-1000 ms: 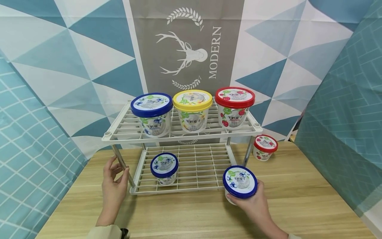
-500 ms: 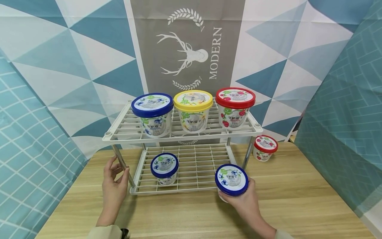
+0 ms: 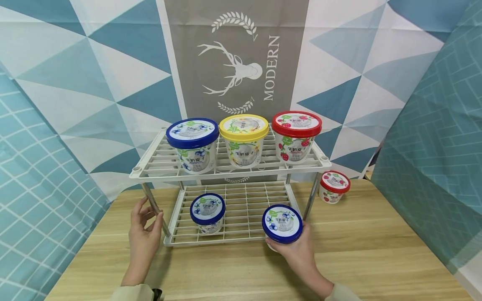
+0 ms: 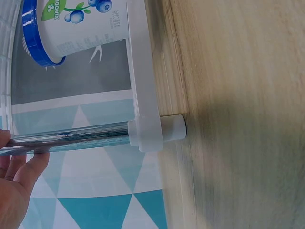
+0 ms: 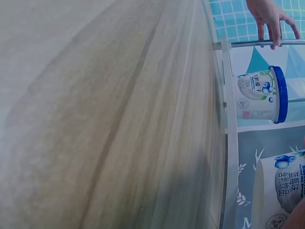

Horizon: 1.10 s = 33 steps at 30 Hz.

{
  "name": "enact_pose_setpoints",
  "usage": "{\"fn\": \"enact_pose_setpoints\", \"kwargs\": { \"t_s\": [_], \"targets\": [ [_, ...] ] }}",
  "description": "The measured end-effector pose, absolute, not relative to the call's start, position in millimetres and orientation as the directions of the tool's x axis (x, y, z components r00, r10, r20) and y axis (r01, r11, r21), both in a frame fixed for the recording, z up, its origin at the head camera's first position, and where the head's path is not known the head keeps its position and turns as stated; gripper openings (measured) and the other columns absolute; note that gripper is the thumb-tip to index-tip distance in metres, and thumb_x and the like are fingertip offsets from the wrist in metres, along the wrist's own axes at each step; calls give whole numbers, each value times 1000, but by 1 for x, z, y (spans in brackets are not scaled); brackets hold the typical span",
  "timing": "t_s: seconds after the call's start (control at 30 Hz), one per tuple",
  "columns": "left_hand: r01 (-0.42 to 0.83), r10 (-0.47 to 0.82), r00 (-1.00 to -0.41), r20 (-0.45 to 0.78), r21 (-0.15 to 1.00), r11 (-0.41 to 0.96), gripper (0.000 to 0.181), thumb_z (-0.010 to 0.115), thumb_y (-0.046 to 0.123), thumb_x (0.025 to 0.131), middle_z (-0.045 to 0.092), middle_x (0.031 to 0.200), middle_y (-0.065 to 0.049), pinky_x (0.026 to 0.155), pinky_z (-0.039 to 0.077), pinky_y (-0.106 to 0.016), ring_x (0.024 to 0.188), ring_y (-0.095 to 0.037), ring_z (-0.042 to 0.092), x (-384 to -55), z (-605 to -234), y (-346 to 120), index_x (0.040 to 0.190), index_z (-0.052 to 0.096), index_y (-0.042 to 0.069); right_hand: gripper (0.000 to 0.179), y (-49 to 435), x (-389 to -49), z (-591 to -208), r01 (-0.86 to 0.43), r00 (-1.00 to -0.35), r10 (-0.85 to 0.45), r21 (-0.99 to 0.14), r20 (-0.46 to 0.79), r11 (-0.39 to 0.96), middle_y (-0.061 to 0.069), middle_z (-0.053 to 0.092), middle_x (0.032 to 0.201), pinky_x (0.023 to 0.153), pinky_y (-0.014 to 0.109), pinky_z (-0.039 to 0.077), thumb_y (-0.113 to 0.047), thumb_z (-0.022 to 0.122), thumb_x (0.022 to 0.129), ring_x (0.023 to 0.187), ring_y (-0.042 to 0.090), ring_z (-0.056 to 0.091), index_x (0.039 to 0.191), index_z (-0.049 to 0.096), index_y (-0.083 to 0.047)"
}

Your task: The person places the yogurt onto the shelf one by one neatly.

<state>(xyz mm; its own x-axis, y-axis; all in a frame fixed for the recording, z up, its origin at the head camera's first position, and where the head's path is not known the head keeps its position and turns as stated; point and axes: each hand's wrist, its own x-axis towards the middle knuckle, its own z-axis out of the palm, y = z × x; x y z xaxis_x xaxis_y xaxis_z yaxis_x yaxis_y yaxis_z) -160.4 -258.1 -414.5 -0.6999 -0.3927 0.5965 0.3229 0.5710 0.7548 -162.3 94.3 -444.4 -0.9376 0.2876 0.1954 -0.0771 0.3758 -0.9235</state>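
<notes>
My right hand [image 3: 301, 253] grips a small white tub with a blue lid and blueberry print [image 3: 282, 223]. It holds the tub upright at the front right edge of the rack's lower shelf [image 3: 241, 239], overlapping that edge in the head view. In the right wrist view the held tub [image 5: 281, 186] shows at the lower right corner. With thumb and fingers, my left hand [image 3: 144, 234] holds the front left metal post [image 4: 81, 136] of the white rack. Another small blue-lidded tub [image 3: 208, 211] stands on the lower shelf, toward the left.
On the upper shelf [image 3: 171, 172] stand three larger tubs: blue-lidded [image 3: 193, 146], yellow-lidded [image 3: 244, 140] and red-lidded [image 3: 295, 138]. A small red-lidded tub [image 3: 334, 187] sits on the wooden table [image 3: 376, 251], right of the rack. Patterned cloth [image 3: 339, 62] hangs behind.
My right hand has moved left with the blue-lidded tub, from beside the front right post to in front of the lower shelf. My left hand stays on its post.
</notes>
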Motion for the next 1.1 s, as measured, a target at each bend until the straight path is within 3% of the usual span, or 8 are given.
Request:
{"fn": "enact_pose_setpoints", "kwargs": {
  "t_s": [0.33,0.63,1.1],
  "targets": [
    [332,-393,-696,600,755,565,64,60,-7,86,49,101,19,74,43,3,92,16,51,-160,-414,-258,141,34,12,105,84,-168,-443,-81,-935,287,-910,211,407,27,50,124,102,54,41,-28,93,51,117,41,49,129,31,6],
    [323,-392,-700,597,754,571,64,60,-7,86,49,100,20,74,42,4,92,17,50,-159,-413,-258,141,34,12,104,74,-174,-445,-127,-936,270,-930,227,344,20,49,125,105,51,40,-25,94,48,119,35,48,128,32,1],
    [305,-393,-711,583,760,574,65,59,-7,87,48,102,15,76,42,4,93,18,49,-158,-412,-257,142,33,15,102,56,-180,-443,-134,-928,271,-908,256,398,20,52,119,99,52,45,-32,93,49,112,36,52,125,35,3]
  ]
}}
